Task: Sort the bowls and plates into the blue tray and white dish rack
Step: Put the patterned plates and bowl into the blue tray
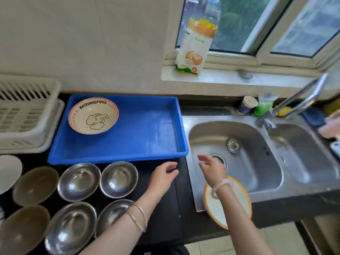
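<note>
A blue tray (147,129) lies on the black counter with one cartoon-elephant bowl (93,115) in its far left corner. The white dish rack (24,115) stands to the tray's left. In front of the tray sit several steel bowls (118,179) and two brownish bowls (35,185). A white plate (8,172) shows at the left edge. An orange-rimmed plate (237,201) rests on the sink's front edge under my right forearm. My left hand (163,176) hovers open over the counter by the tray's near right corner. My right hand (211,168) is open above the sink.
A double steel sink (257,162) with a faucet (294,102) fills the right side. Bottles and a cup (247,104) stand behind it. A food bag (196,46) leans on the windowsill. Bare black counter (165,218) lies between the bowls and the sink.
</note>
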